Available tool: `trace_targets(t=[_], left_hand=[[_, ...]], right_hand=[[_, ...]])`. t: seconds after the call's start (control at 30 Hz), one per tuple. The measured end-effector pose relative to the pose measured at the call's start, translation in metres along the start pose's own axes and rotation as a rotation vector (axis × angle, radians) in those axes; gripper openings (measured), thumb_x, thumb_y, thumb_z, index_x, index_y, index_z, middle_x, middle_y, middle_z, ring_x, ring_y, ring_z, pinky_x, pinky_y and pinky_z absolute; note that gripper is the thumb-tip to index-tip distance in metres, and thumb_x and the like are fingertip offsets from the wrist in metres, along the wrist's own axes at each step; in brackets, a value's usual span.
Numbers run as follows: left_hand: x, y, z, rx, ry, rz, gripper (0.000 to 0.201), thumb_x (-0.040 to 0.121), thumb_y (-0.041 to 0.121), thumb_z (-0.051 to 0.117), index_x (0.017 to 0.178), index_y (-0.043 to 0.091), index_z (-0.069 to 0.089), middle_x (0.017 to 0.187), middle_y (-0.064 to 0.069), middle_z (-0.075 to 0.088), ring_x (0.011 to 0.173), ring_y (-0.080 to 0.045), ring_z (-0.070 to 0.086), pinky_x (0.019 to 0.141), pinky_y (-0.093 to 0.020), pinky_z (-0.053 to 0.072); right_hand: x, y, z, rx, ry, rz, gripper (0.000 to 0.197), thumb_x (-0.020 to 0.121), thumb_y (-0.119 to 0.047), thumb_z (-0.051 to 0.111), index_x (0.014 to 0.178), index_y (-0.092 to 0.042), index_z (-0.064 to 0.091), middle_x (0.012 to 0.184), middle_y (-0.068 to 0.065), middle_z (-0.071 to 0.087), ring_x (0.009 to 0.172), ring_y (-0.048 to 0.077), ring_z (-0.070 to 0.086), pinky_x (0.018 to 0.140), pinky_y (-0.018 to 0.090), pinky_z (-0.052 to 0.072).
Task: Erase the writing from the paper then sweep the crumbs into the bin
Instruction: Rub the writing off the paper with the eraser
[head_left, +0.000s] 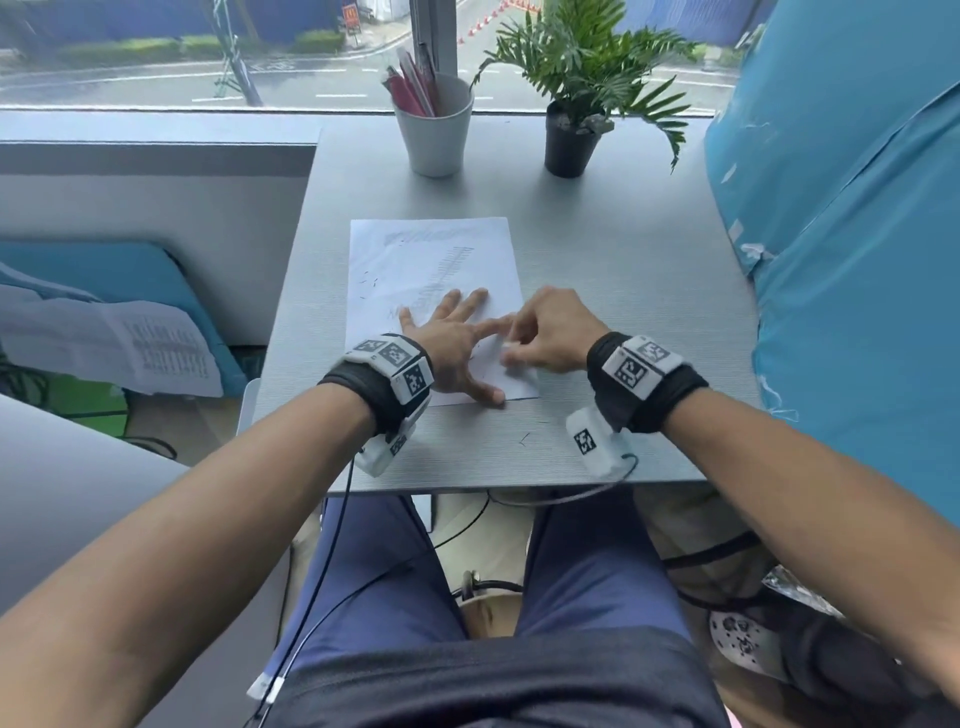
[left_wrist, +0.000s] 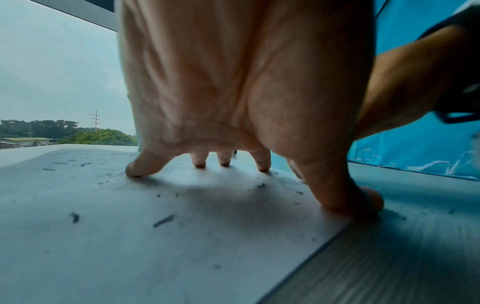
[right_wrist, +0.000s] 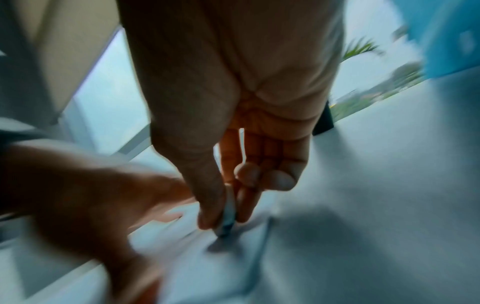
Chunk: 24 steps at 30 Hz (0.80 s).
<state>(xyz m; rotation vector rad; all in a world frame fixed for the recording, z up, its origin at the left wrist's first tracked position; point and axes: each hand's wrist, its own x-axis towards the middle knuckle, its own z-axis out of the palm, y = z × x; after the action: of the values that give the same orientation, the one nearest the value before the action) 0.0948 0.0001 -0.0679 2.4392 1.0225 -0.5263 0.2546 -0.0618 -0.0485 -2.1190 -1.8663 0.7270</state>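
grey, fine-ribbed desk (head_left: 597, 260) runs under a street window, and we take the paper (head_left: 431, 260) as our landmark: a flat white sheet, long axis pointing away from us. at its near left our left hand (head_left: 452, 348) lies spread, straight fingers pressing it flat. dark, curled crumbs (left_wrist: 163, 220) fleck the sheet around that hand. at its near right corner our right hand (head_left: 550, 338) pinches a small pale eraser (right_wrist: 228, 218), tip touching the paper just right of the left forefinger. faint writing lies beyond the fingers, so we judge the rubbing must work away from us. no bin shows.
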Motion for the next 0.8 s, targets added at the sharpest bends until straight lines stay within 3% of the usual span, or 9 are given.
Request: trace_targets(t=[0.07,0.2,0.33,0.47,0.57,0.7,0.8], left_hand=[[0.001,0.0,0.0,0.006,0.003,-0.001,0.115,0.065,0.075,0.073,0.152,0.054,0.001,0.162,0.011,-0.024,0.149,-0.021,-0.024,0.106,-0.079,-0.004],[-0.001,0.0,-0.001,0.004,-0.006,-0.006,0.116,0.066,0.073,0.074,0.153,0.051,0.002,0.162,0.01,-0.026,0.149,-0.021,-0.025,0.107,-0.079,-0.005],[0.0,0.002,-0.001,0.011,-0.003,-0.004,0.115,0.065,0.075,0.072,0.153,0.052,0.002,0.162,0.011,-0.025,0.149,-0.022,-0.024,0.106,-0.079,-0.004],[-0.001,0.0,-0.001,0.013,-0.017,-0.005,0.116,0.065,0.076,0.071,0.154,0.049,0.003,0.161,0.011,-0.027,0.149,-0.021,-0.026,0.107,-0.079,-0.004],[-0.001,0.001,-0.001,0.019,-0.011,0.0,0.115,0.065,0.076,0.071,0.153,0.052,0.001,0.162,0.01,-0.025,0.149,-0.022,-0.025,0.106,-0.079,-0.003],[-0.002,0.001,0.0,0.018,-0.02,-0.002,0.117,0.065,0.076,0.071,0.154,0.05,0.0,0.161,0.011,-0.028,0.148,-0.021,-0.026,0.106,-0.079,-0.003],[-0.001,0.001,0.001,0.022,-0.014,0.002,0.116,0.065,0.077,0.071,0.153,0.05,0.001,0.162,0.011,-0.026,0.149,-0.022,-0.025,0.106,-0.08,-0.003]], right_hand=[[0.006,0.007,-0.007,0.021,0.076,0.044,0.017,0.073,-0.028,0.083,0.078,-0.013,0.078,0.074,-0.002,0.069,0.066,0.007,0.058,0.062,0.019,0.042],[-0.006,-0.008,0.009,-0.038,-0.06,-0.092,0.015,0.074,-0.028,0.08,0.073,-0.013,0.077,0.07,-0.003,0.068,0.063,0.009,0.059,0.062,0.022,0.046],[0.009,0.007,-0.009,0.05,0.073,0.038,0.015,0.073,-0.028,0.081,0.077,-0.013,0.078,0.069,-0.004,0.067,0.065,0.006,0.059,0.064,0.021,0.049],[-0.002,-0.01,0.003,-0.024,-0.058,-0.087,0.014,0.075,-0.025,0.08,0.076,-0.011,0.077,0.066,-0.006,0.065,0.063,0.008,0.059,0.059,0.018,0.046],[0.01,0.002,-0.009,0.023,0.075,0.028,0.017,0.075,-0.027,0.08,0.079,-0.011,0.078,0.075,0.001,0.072,0.068,0.009,0.062,0.067,0.023,0.051],[-0.002,-0.01,0.007,-0.018,-0.037,-0.064,0.015,0.076,-0.025,0.078,0.077,-0.01,0.076,0.074,0.0,0.07,0.061,0.007,0.058,0.058,0.015,0.04],[0.007,0.003,-0.007,0.04,0.054,0.044,0.016,0.075,-0.028,0.08,0.079,-0.013,0.078,0.076,-0.002,0.072,0.067,0.007,0.06,0.059,0.012,0.04]])
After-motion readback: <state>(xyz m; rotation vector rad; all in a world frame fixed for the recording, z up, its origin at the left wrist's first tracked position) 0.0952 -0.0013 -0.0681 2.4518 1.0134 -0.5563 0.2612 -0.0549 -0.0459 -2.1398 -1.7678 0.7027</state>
